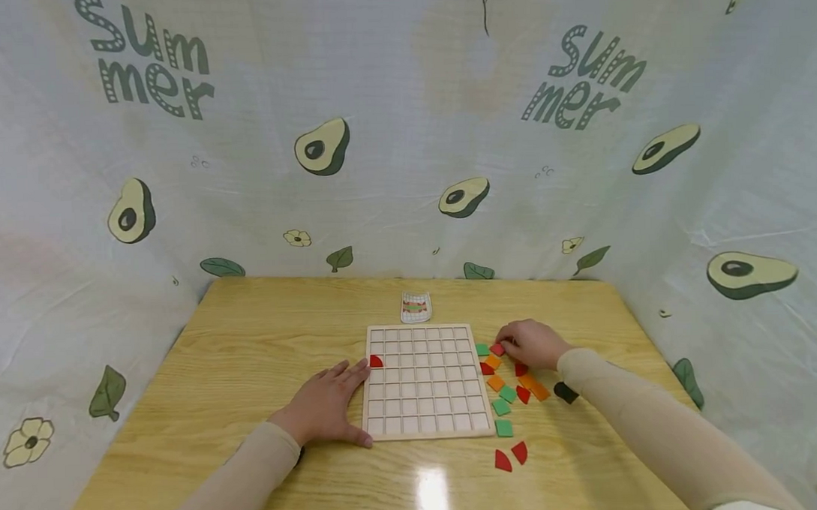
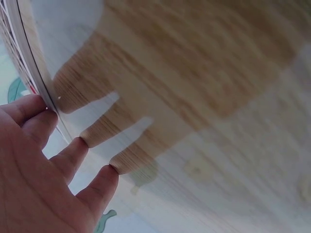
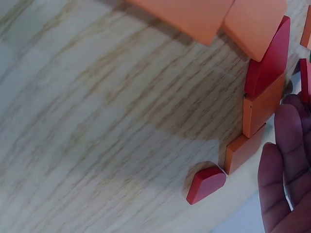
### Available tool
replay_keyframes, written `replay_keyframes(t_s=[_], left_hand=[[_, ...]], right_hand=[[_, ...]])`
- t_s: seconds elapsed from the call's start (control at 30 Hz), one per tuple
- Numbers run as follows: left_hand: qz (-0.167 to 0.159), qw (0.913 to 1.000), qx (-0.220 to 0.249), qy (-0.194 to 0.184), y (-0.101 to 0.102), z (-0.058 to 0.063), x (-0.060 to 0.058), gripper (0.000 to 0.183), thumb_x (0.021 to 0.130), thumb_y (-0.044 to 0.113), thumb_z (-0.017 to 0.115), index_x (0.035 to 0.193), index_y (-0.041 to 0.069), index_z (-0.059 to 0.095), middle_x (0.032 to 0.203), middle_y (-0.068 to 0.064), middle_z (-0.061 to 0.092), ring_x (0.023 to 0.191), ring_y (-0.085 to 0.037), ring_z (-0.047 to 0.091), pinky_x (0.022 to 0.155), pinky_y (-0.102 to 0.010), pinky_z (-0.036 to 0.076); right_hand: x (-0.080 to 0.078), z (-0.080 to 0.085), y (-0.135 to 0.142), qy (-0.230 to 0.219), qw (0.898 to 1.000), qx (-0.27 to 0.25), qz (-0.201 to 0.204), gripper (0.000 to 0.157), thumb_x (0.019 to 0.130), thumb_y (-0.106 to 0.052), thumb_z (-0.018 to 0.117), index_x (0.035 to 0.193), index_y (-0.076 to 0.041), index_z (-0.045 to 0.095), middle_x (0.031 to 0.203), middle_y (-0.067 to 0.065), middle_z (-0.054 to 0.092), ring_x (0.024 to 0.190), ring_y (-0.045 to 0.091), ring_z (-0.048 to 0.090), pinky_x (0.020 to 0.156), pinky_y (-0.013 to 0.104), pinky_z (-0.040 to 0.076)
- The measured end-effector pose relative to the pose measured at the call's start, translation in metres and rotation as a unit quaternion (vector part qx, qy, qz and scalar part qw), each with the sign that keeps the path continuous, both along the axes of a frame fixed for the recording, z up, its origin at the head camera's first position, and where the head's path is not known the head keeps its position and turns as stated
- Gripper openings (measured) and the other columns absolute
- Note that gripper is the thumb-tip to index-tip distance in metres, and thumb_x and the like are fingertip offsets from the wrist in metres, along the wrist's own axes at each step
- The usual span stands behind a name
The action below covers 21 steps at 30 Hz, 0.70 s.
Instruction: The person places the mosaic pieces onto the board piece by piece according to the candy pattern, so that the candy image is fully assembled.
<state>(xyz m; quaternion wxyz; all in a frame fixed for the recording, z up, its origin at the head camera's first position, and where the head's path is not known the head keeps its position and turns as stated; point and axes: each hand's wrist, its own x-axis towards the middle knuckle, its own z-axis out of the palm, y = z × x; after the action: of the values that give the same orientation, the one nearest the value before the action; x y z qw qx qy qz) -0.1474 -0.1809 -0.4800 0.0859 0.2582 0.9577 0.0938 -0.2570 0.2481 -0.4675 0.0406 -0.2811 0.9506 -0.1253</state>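
Observation:
A pale wooden grid board [image 1: 423,382] lies on the table, with one red quarter-round piece [image 1: 376,361] in a cell near its upper left. My left hand [image 1: 327,404] is spread flat at the board's left side, fingertips and thumb right at its edge; the left wrist view shows those fingertips on the tabletop. At the right of the board, my right hand [image 1: 535,344] pinches a red piece [image 1: 497,349] between thumb and fingers. Its fingers [image 3: 291,131] show at the right of the right wrist view, beside orange pieces [image 3: 263,107] and a red quarter-round [image 3: 206,184].
Green squares [image 1: 504,429], orange squares [image 1: 496,383] and red quarter-rounds [image 1: 502,460] are scattered along the board's right side. A small pattern card [image 1: 415,307] lies behind the board. A printed cloth [image 1: 391,135] hangs around the wooden table [image 1: 282,312].

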Motion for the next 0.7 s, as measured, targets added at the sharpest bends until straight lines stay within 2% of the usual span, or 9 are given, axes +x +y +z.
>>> replay_keyframes(t_s=[0.37, 0.53, 0.7], left_hand=[[0.002, 1.0, 0.001, 0.0, -0.0002, 0.0032, 0.002, 0.122, 0.064, 0.085, 0.067, 0.155, 0.011, 0.037, 0.161, -0.002, 0.029, 0.145, -0.035, 0.027, 0.111, -0.059, 0.029], [0.003, 1.0, 0.0, 0.005, -0.0004, 0.0028, 0.0018, 0.121, 0.064, 0.085, 0.066, 0.155, 0.011, 0.037, 0.161, -0.001, 0.03, 0.145, -0.034, 0.028, 0.111, -0.058, 0.03], [0.001, 1.0, 0.006, 0.004, -0.0007, 0.0023, 0.0018, 0.121, 0.064, 0.085, 0.067, 0.156, 0.011, 0.036, 0.161, -0.001, 0.029, 0.145, -0.034, 0.028, 0.111, -0.058, 0.029]], right_hand=[[-0.0001, -0.0026, -0.0016, -0.009, 1.0, 0.011, 0.005, 0.013, 0.09, -0.024, 0.076, 0.101, -0.017, 0.075, 0.089, -0.009, 0.061, 0.069, 0.007, 0.052, 0.071, 0.032, 0.052], [-0.0003, -0.0004, -0.0037, 0.001, 1.0, 0.012, 0.013, 0.016, 0.087, -0.017, 0.076, 0.103, -0.014, 0.076, 0.092, -0.006, 0.063, 0.071, 0.009, 0.053, 0.073, 0.034, 0.053], [0.0012, 0.0016, -0.0032, 0.012, 0.999, 0.031, 0.01, 0.019, 0.086, -0.02, 0.078, 0.103, -0.015, 0.076, 0.093, -0.005, 0.062, 0.069, 0.01, 0.051, 0.07, 0.032, 0.051]])
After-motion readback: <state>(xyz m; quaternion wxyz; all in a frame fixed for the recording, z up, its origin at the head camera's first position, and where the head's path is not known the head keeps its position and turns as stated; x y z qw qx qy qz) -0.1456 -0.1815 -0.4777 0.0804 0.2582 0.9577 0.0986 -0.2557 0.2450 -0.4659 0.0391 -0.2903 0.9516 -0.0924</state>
